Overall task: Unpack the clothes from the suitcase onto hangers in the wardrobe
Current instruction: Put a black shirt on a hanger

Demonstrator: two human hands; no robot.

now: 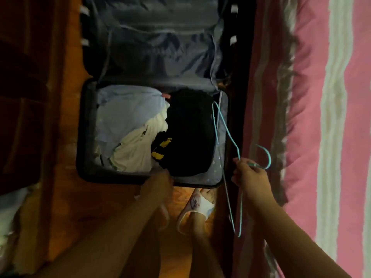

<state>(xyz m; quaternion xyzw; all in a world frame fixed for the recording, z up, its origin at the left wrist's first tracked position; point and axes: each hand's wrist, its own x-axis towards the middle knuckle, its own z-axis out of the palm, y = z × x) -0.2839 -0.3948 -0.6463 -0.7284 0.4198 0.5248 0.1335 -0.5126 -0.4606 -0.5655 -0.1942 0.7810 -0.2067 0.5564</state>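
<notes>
The suitcase [84, 137] lies open on an orange-brown floor [66, 187] just ahead of both hands, its near half holding a black garment [190, 133], a white one [136, 149] and a pale blue one [124, 113], its grey-lined lid [160, 43] flat beyond. The left hand [158, 181] reaches over the near rim to the black garment's edge, its fingers hidden so its grip cannot be told, while the right hand [249, 173] pinches the neck of a blue wire hanger [224, 129] above the case's right side. A slippered foot [198, 205] stands between the arms, a pink striped bed [321, 117] runs right of the right hand, and dark wood furniture [24, 97] stands left of the left.
</notes>
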